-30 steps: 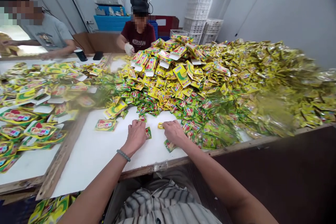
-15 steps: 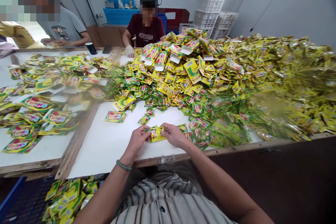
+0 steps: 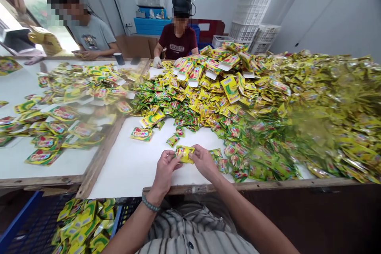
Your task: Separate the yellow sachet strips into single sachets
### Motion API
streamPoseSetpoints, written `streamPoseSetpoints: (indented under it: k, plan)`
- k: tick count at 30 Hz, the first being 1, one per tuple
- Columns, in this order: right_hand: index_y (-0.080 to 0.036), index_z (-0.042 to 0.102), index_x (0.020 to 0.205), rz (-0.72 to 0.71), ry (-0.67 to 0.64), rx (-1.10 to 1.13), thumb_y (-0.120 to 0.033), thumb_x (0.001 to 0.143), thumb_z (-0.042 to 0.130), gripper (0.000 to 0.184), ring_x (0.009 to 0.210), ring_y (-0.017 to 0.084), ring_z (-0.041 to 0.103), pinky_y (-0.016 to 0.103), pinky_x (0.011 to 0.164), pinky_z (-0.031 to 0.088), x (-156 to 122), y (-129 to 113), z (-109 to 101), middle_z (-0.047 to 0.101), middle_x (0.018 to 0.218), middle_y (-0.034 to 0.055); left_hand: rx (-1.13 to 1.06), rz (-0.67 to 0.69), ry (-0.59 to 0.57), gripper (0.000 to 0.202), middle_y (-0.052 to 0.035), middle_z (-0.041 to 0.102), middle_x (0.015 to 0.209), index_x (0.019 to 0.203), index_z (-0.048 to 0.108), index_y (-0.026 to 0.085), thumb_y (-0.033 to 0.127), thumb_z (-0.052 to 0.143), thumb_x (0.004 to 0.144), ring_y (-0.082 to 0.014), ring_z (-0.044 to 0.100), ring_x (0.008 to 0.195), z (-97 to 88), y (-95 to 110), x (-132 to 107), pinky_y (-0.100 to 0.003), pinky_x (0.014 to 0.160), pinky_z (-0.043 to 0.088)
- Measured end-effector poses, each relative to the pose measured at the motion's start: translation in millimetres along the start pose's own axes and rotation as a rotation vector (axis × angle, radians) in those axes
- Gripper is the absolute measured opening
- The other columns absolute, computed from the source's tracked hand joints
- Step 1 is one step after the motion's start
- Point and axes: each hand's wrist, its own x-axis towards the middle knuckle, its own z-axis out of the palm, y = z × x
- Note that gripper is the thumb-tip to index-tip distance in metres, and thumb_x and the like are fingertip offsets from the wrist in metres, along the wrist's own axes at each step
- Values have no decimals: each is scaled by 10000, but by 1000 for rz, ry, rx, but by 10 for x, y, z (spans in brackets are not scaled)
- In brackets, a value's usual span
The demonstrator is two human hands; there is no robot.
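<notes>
Both my hands hold one small bunch of yellow sachets (image 3: pixel 185 153) just above the white table (image 3: pixel 131 166), near its front edge. My left hand (image 3: pixel 165 169) pinches the bunch's left end, a beaded bracelet on that wrist. My right hand (image 3: pixel 204 160) grips the right end with curled fingers. A huge heap of yellow and green sachets (image 3: pixel 253 103) rises right behind and to the right of my hands. A few loose sachets (image 3: pixel 173 139) lie on the bare table just beyond the bunch.
A wooden divider (image 3: pixel 102 152) separates a left table strewn with larger printed packs (image 3: pixel 59 115). A blue crate (image 3: pixel 18 222) with packs stands below left. Two other people sit at the far side, beside a black cup (image 3: pixel 119 58). White crates (image 3: pixel 253 8) are stacked behind.
My hands were flat on the table gathering sachets a second ago; they have come together and lifted a small bunch between them. The view has shifted left.
</notes>
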Motion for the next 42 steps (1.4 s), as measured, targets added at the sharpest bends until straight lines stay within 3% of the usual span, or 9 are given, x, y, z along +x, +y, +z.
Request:
streamPoseSetpoints:
  k: [8,16,21,25,30,33,35,38,42]
  plan:
    - [-191,589,1058,118,-102,354,-472,739,634,428,961,205,612,298,755,504,-76,-224,62,638,1124,91,16,122,-25,362,14,680,731,778,479,207,286,787,606,-150,647,736,-9,147,134,-267,728,484]
    - [-170,610,930,140,-36,506,-494,698,694,408,751,190,626,281,602,511,-50,-243,108,666,888,74,293,119,-144,323,9,639,640,759,492,207,371,750,654,-163,624,639,-50,132,177,-278,650,477]
    - [-191,579,832,41,140,151,-562,699,659,402,595,171,543,279,505,476,-7,-66,52,602,663,16,1032,161,333,359,-155,640,1043,1027,555,171,445,550,795,-297,616,989,-266,580,530,-428,816,474]
    - [-223,581,879,-27,186,-82,-552,749,596,354,578,185,543,295,519,474,-62,31,45,598,644,7,1207,173,598,647,-305,331,1394,1259,432,106,562,459,801,-475,287,1311,-485,981,948,-647,952,283]
    - [-232,553,973,-22,224,-137,-533,755,577,373,578,202,545,309,538,453,-69,195,11,582,652,2,1396,174,329,593,-216,523,1295,1199,546,158,386,658,663,-413,405,1254,-565,799,939,-537,962,357]
    - [-216,531,1020,-55,233,-166,-484,766,579,373,659,205,568,314,623,459,-50,232,-26,598,729,11,1471,243,159,793,-132,352,1491,1363,421,234,301,699,623,-327,271,1380,-598,578,702,-441,1070,275]
    - [-209,519,1052,-71,196,-172,-450,775,575,371,723,205,580,315,679,459,-42,218,-15,624,816,25,1545,264,240,878,-178,229,1539,1438,303,182,432,669,680,-358,183,1409,-621,492,559,-485,1087,225]
    - [-204,517,1058,-57,147,-180,-430,779,565,361,747,206,579,315,695,452,-51,167,48,630,841,30,1652,208,377,913,-280,422,1387,1447,226,48,546,565,761,-413,356,1301,-639,451,443,-510,1004,317]
    - [-201,525,1017,-66,131,-224,-384,770,567,310,739,203,567,312,701,435,-98,110,96,619,800,21,1684,177,271,901,-223,587,1178,1459,166,56,393,622,759,-348,527,1112,-632,486,430,-392,878,409]
